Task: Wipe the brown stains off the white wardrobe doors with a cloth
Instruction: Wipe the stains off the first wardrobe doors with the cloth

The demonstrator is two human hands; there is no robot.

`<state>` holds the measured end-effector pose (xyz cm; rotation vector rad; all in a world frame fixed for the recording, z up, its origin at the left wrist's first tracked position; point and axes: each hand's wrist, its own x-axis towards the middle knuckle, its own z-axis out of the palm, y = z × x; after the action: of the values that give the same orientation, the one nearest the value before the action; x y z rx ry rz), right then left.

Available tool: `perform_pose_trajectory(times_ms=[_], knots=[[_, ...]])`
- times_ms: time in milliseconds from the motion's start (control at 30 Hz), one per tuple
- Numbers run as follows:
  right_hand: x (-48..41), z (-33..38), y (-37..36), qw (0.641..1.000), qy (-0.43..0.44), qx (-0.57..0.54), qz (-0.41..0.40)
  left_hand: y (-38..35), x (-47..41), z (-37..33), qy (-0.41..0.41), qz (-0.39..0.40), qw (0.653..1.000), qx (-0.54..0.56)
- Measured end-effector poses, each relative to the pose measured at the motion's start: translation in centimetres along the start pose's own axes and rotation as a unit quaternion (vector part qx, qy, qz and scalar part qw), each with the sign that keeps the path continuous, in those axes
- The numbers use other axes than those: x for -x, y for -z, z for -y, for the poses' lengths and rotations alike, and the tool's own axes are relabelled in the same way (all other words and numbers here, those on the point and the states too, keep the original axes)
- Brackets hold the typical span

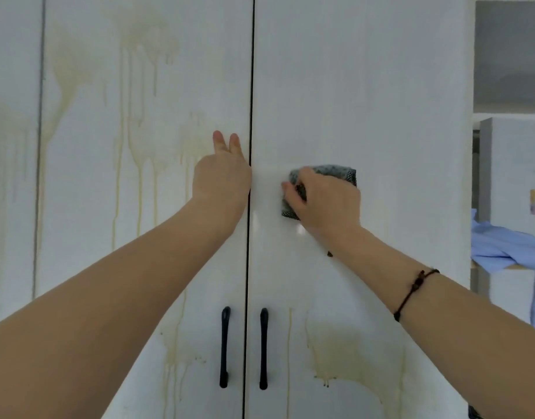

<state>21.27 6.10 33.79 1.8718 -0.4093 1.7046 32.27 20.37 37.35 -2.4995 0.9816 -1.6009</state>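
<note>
Two white wardrobe doors meet at a dark vertical gap. The left door (145, 116) carries brown drip stains (139, 86) from top to bottom. The right door (366, 101) looks clean above, with a brown stain patch (338, 355) low down. My left hand (222, 176) rests flat on the left door beside the gap, fingers straight. My right hand (323, 201) presses a folded grey cloth (335, 171) against the right door, fingers curled over it.
Two black handles (224, 347) (263, 348) hang either side of the gap below my arms. A further stained panel (12, 146) lies at the left. Right of the wardrobe stand a white box (514, 170) and light blue fabric (499, 246).
</note>
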Motion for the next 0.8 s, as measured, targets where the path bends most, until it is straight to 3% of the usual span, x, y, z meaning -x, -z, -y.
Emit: perform_pose_trajectory(times_ms=[67,133,233,300,367,467,533,600,667,800], knots=[[1.3,2.3,-1.2,1.000,-0.007,-0.022,0.021,0.3,0.2,-0.1,0.005,0.001,1.000,-0.002],[5.5,5.0,-2.2,0.992,0.098,-0.049,0.055,0.6,0.1,-0.2,-0.002,0.004,1.000,-0.018],[11.9,6.9,-2.6,0.949,0.280,-0.067,0.125,1.0,0.1,0.0,-0.005,0.013,1.000,-0.021],[12.4,6.4,-2.8,0.924,0.344,-0.068,0.156,1.0,0.2,0.3,-0.002,0.008,1.000,-0.019],[9.3,5.3,-2.8,0.929,0.338,-0.049,0.139,0.9,0.3,0.3,-0.005,0.001,1.000,-0.021],[2.8,3.2,-1.8,0.988,0.146,-0.047,0.028,0.6,0.2,0.2,-0.004,-0.008,1.000,-0.013],[0.6,2.1,-1.1,0.997,0.024,-0.070,-0.004,0.5,0.1,0.1,0.002,-0.010,1.000,-0.012],[1.2,2.7,-1.3,0.996,-0.020,-0.086,-0.010,0.5,0.2,-0.1,0.003,-0.007,1.000,-0.023],[4.5,4.1,-1.9,0.995,0.028,-0.098,0.005,0.6,0.4,-0.4,0.001,0.000,0.999,-0.039],[11.2,4.8,-2.1,0.961,0.244,-0.088,0.100,1.0,0.6,-0.8,-0.003,0.018,0.997,-0.069]])
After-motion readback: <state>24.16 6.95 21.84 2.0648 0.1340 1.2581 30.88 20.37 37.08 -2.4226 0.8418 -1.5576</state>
